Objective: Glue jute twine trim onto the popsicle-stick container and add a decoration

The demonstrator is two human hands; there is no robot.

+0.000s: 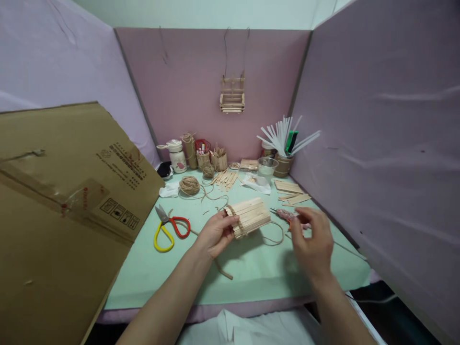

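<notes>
A cylinder of pale wooden sticks (254, 214) lies tilted in my left hand (217, 233), whose fingers and thumb close on its left end. Brown twine circles the cylinder near that end. My right hand (313, 239) is over the table's right side, thumb and fingertips brought near each other; whether something thin is between them is too small to tell. Just behind its fingers lies a glue gun (286, 215) with a patterned body, partly hidden by the hand. A loop of twine (275, 243) rests between the two hands.
Scissors (168, 229) with red and yellow handles lie left. A large cardboard box (64, 206) fills the left side. Behind are a twine ball (189, 185), loose sticks (225, 179), a clear cup (268, 166), a white bottle (177, 157) and a pot of white glue sticks (283, 165).
</notes>
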